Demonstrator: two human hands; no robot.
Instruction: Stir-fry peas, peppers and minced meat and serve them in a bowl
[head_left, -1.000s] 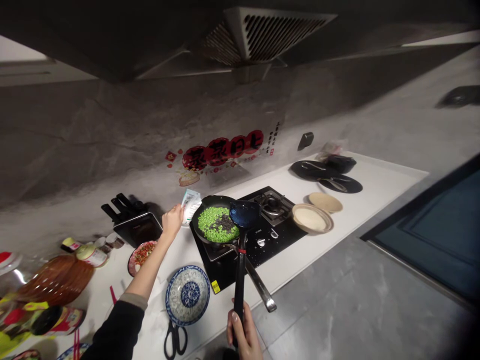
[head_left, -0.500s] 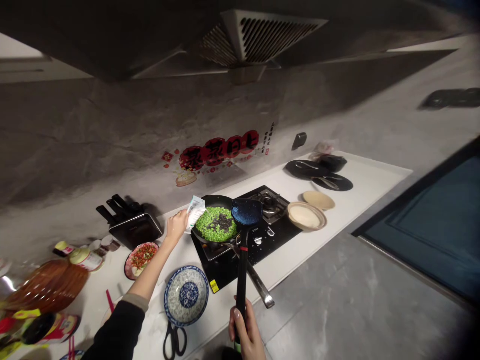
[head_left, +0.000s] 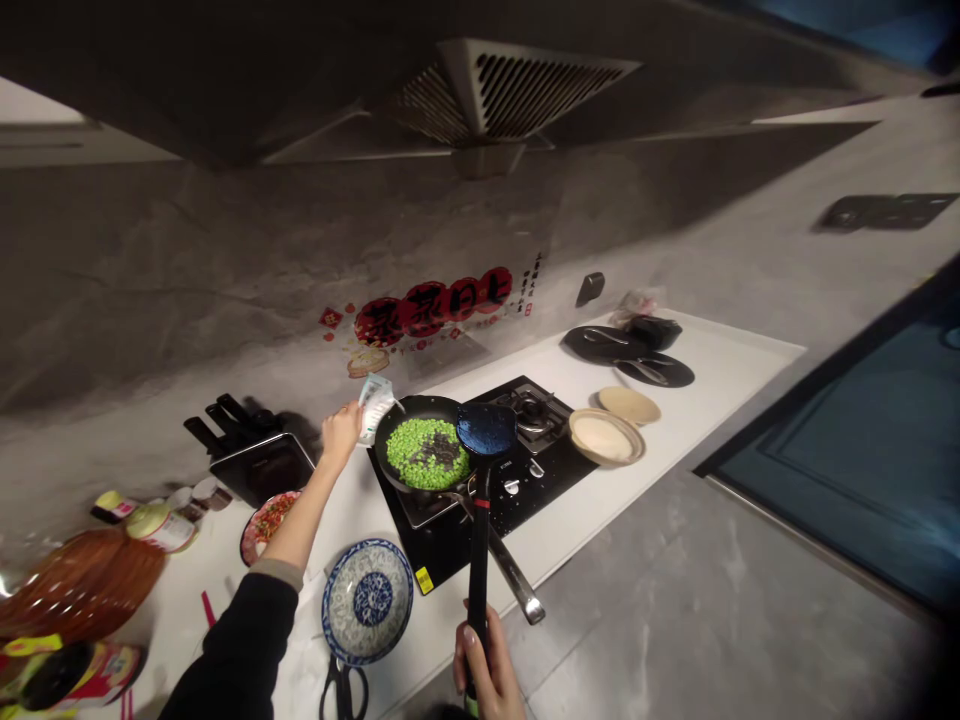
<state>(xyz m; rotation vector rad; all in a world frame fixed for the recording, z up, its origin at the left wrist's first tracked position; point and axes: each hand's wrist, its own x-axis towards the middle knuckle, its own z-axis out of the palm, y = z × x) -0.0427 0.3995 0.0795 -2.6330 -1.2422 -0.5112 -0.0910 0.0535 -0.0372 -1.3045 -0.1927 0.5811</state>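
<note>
My left hand (head_left: 342,432) is closed on a white, partly see-through seasoning packet (head_left: 374,410), raised beside the left rim of the frying pan (head_left: 429,405). The packet is tilted, with a thin pale strip at its upper right corner. Bright green peas (head_left: 424,455) cover most of the pan's bottom, leaving a dark bare patch. In my right hand (head_left: 491,668) is a black spatula (head_left: 481,540), its fingers wrapped round the handle. The spatula's dark, shiny blade points up and overlaps the pan's right side in view. Below it, the pan's metal handle extends toward me.
On the left stand a patterned bowl (head_left: 367,603), black scissors (head_left: 343,690), a dish of chopped red peppers (head_left: 274,518) and a knife block (head_left: 262,468). Right of the gas hob (head_left: 551,468) are a shallow pale bowl (head_left: 602,438) and black lids (head_left: 600,345). A range hood (head_left: 525,95) hangs above.
My left hand has drawn the packet slightly left and up, exposing more of the pan's left rim. The spatula stays raised in my right hand. The view has shifted slightly.
</note>
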